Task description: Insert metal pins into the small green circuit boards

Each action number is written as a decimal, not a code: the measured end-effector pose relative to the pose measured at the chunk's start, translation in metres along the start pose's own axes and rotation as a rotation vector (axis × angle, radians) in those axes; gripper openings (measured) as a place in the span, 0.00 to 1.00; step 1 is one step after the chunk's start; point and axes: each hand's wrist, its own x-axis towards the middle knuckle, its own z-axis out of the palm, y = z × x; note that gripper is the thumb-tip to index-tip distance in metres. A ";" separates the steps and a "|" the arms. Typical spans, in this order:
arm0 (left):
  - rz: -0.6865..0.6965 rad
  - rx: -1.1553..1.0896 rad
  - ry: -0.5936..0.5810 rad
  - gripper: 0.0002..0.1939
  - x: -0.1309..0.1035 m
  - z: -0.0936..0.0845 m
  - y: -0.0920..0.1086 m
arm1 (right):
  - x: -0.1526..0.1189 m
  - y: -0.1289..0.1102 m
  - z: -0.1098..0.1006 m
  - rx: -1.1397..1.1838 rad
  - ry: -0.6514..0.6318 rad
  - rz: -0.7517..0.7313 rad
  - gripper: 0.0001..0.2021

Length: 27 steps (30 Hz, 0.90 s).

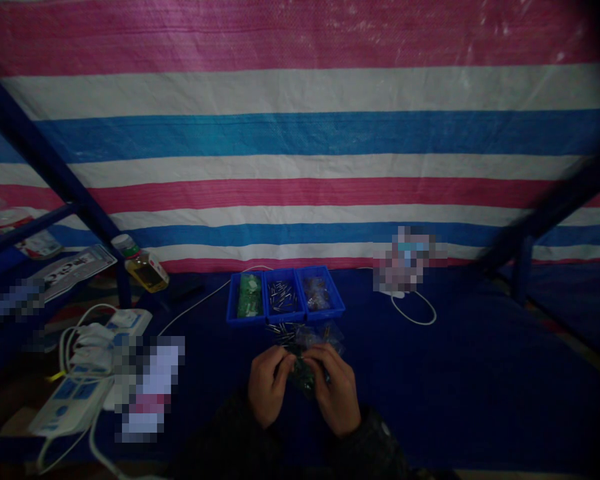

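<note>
- Your left hand (pixel 271 385) is mostly closed, thumb and fingertips pinching the near-side job: a small, crinkled, dark green plastic packet (pixel 303 383).
- Your right hand (pixel 337 389) mirrors it, fingers curled and tips brought together on the same packet; the dim light hides exactly where each fingertip presses.
- The packet sits between your two hands, over the dark blue counter (pixel 455 387), just on your side of the loose parts.
- Right beyond your fingers lie slim, dark metal pins (pixel 281 331) in a loose pile, with small clear plastic bags (pixel 325 333) beside them on the right.
- Farther off, three blue plastic trays stand in a row: the left tray (pixel 245 321) holds bright green packets (pixel 250 293), the middle tray (pixel 283 317) holds more metal pins, and the right tray (pixel 330 313) holds more clear bags.
- You seem to be at the step of working the packet with both hands, perhaps opening or straightening it; which of these, you cannot tell from here.
- The next move probably calls for a steady pinch on one side while the other hand works the plastic, keeping clear of the pins.
</note>
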 end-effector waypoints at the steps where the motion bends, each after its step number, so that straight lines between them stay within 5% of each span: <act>1: 0.001 0.003 0.002 0.18 0.000 0.000 0.000 | 0.000 0.000 0.000 0.002 -0.001 0.001 0.11; 17: 0.029 -0.062 0.021 0.16 -0.002 0.001 -0.001 | -0.001 -0.001 -0.002 -0.110 -0.044 0.051 0.15; 27: 0.044 -0.084 0.096 0.08 0.000 0.000 0.001 | -0.001 0.003 -0.004 -0.017 0.046 0.026 0.09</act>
